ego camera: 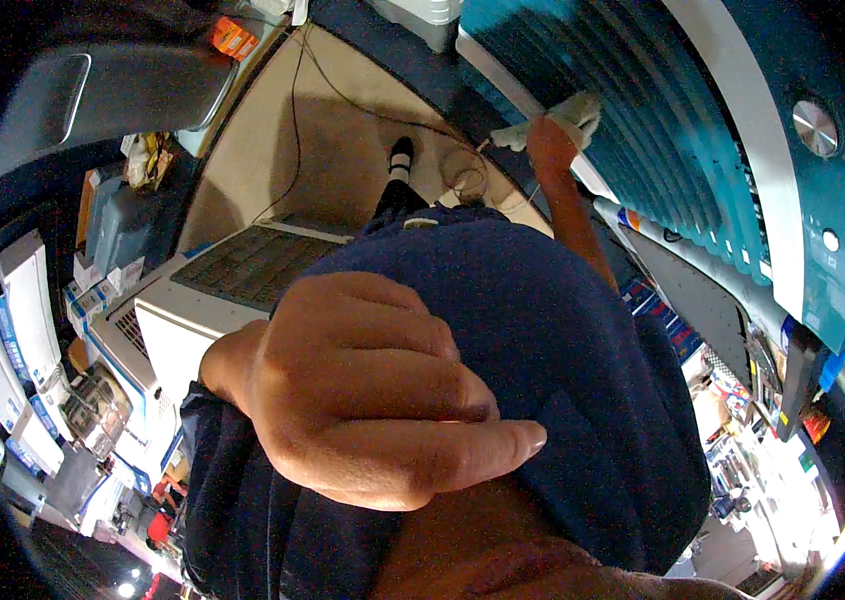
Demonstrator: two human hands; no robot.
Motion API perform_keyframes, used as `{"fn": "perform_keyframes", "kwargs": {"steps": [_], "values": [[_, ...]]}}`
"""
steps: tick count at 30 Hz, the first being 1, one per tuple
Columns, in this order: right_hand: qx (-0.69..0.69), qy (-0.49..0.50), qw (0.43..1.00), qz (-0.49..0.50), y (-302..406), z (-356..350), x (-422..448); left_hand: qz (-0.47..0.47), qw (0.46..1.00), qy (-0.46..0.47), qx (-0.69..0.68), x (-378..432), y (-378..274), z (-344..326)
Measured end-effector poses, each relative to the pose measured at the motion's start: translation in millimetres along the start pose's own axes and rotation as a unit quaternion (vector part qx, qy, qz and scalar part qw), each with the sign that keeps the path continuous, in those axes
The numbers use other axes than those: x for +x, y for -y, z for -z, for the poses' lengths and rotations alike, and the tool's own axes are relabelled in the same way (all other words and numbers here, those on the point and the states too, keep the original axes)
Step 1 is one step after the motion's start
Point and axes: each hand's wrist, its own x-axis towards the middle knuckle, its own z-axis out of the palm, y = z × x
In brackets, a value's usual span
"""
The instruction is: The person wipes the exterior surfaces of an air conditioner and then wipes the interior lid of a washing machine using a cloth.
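Note:
Close below the camera, my left hand (370, 397) is curled with its fingers together, in front of the navy shirt (497, 330). Its palm is turned away, and nothing shows in it. Farther off to the upper right, my right hand (551, 146) grips a crumpled whitish cloth (576, 116). The cloth lies against the lower white frame and slats of a large teal appliance with a louvred grille (662, 150), which looks like an air cooler. A silver round knob (815, 127) sits on the appliance's teal edge panel.
Thin cables (295, 127) run across the beige floor (242, 180), with a coil (465, 178) near my foot (401, 154). A white appliance with a dark grille (242, 262) stands at left. An orange packet (233, 39) and several boxes (29, 307) line the left side. People in red (160, 525) appear far off.

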Motion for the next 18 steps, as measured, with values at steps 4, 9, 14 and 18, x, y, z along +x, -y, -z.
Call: {"fn": "perform_keyframes", "kwargs": {"steps": [4,9,14,18], "values": [[0.005,0.002,0.999,0.051,43.0,35.8,20.2,-0.004,0.999,0.035,0.000,-2.4,5.1,16.7],[-0.040,-0.151,0.983,0.101,92.4,89.9,51.0,0.018,0.999,0.038,0.002,-8.1,6.6,29.9],[0.442,0.053,0.895,-0.001,164.6,204.4,64.1,0.016,0.999,0.029,0.027,-12.6,10.2,44.1],[0.462,0.096,0.882,-0.017,188.0,201.4,84.5,0.033,0.999,0.030,0.022,-16.1,12.0,53.9]]}}
